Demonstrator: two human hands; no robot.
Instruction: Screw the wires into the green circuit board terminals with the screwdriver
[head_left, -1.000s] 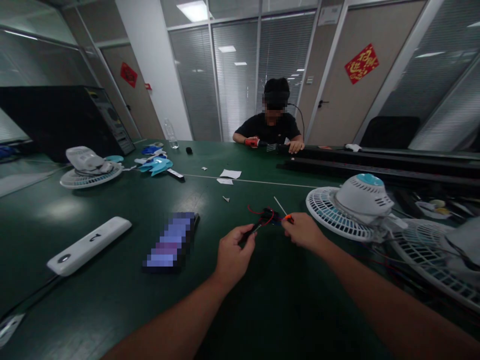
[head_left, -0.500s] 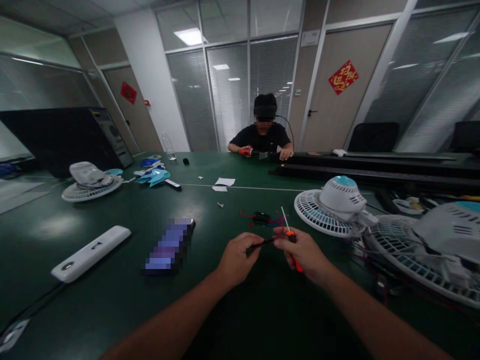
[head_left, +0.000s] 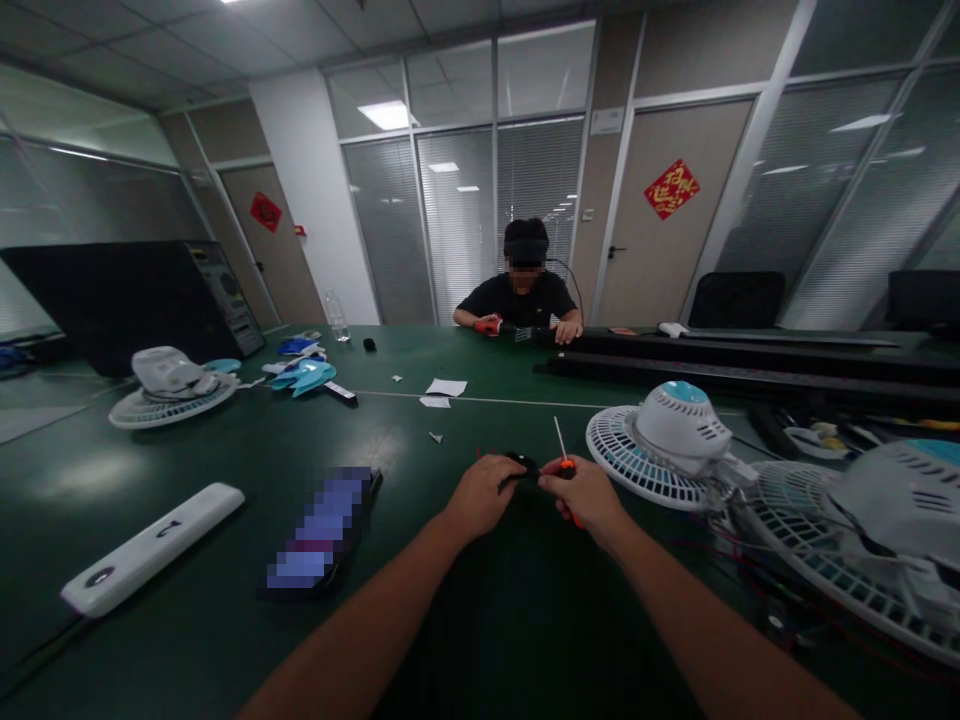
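Note:
My left hand (head_left: 480, 498) is closed, pinching a small black part (head_left: 527, 466) whose exact kind I cannot make out. Close beside it, my right hand (head_left: 589, 495) is wrapped around a screwdriver with an orange and black handle (head_left: 568, 467). The screwdriver's thin shaft (head_left: 559, 437) points up and away from me. The right thumb and forefinger meet near the black part's right end; whether they also grip a wire is too small to tell. A bit of red wire (head_left: 479, 454) shows just beyond my left hand.
White fan heads with round grilles stand at right (head_left: 679, 440) and left (head_left: 172, 385). A phone (head_left: 326, 530) and a white power strip (head_left: 154, 550) lie to my left. Paper scraps (head_left: 446, 387) lie farther off. Across the table sits a person (head_left: 521, 290) with a red tool (head_left: 488, 326).
Both hands have moved slightly away from me, with the black part and screwdriver still held. The red wires beyond them are now mostly hidden. The camera view has tilted up.

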